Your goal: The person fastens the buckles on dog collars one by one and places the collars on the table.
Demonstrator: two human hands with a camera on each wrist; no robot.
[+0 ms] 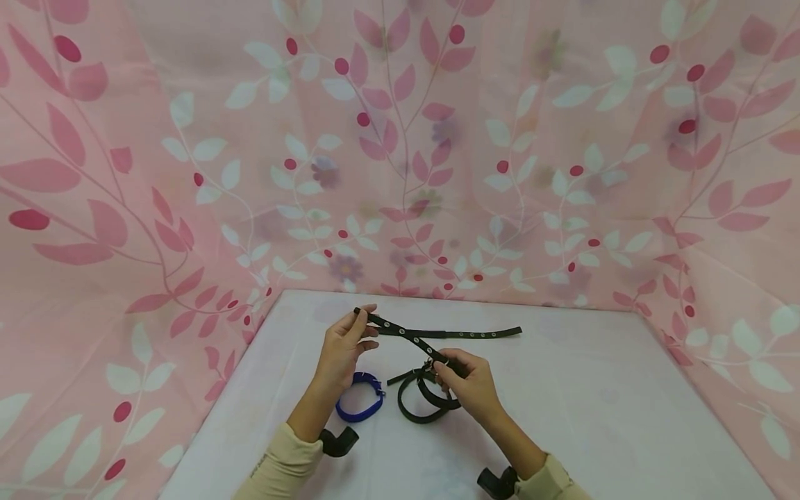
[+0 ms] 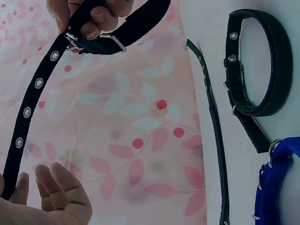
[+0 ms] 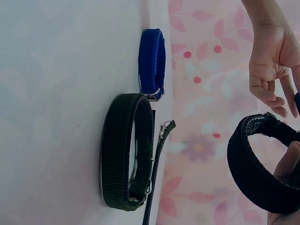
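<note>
A black pet collar [image 1: 415,339] is stretched between my two hands above the table. My left hand [image 1: 340,351] pinches the tip of its strap end, which has a row of metal eyelets [image 2: 39,83]. By the buckle, the collar is gripped in my right hand [image 1: 473,385], and its padded loop [image 3: 251,171] hangs below. Beneath my hands a dark green-black collar [image 3: 115,154] lies buckled into a ring. To its left is a blue collar [image 1: 359,417], also closed in a ring. Behind them an undone black strap [image 1: 465,335] with eyelets lies stretched out.
The white-covered table [image 1: 581,410] ends at a pink leaf-patterned cloth [image 1: 400,173] that rises at the back and both sides. A black device [image 1: 339,442] sits at the left wrist, another [image 1: 496,482] at the right wrist.
</note>
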